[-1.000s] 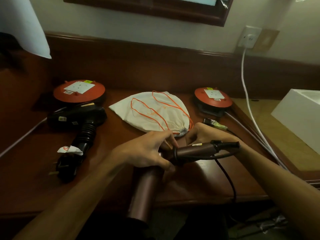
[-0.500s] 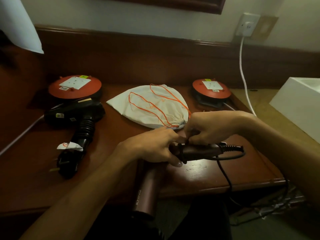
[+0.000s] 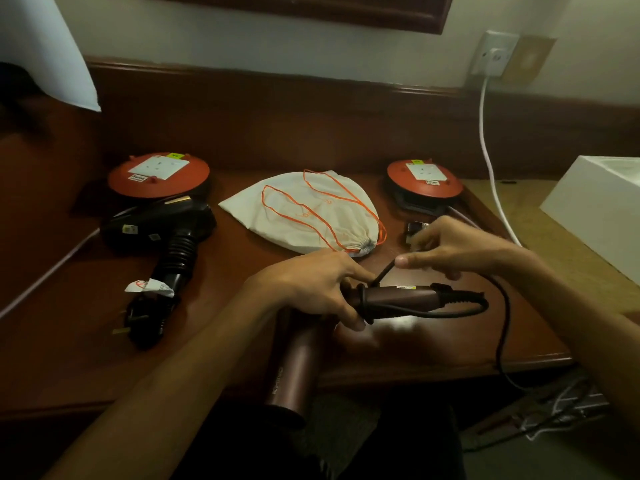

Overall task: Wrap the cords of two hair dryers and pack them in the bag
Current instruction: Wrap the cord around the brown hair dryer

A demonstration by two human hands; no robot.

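My left hand (image 3: 311, 289) grips a brown hair dryer (image 3: 294, 368) where its barrel meets the handle, the barrel pointing down off the desk's front edge. Its black cord (image 3: 500, 327) loops once around the handle and hangs off the desk at the right. My right hand (image 3: 446, 249) pinches that cord just above the handle. A black hair dryer (image 3: 162, 233) lies at the left with its cord wound around the handle and its plug beside it. A cream drawstring bag (image 3: 301, 213) with orange strings lies flat at the middle back.
Two red cable reels with sockets sit at the back, one on the left (image 3: 157, 174) and one on the right (image 3: 424, 178). A white cable (image 3: 488, 150) runs down from a wall socket (image 3: 493, 53). A white box (image 3: 599, 209) stands on the beige counter at the right.
My right hand has lifted from the handle and drawn the cord up and to the right, above the handle. My left hand keeps its grip on the brown dryer.
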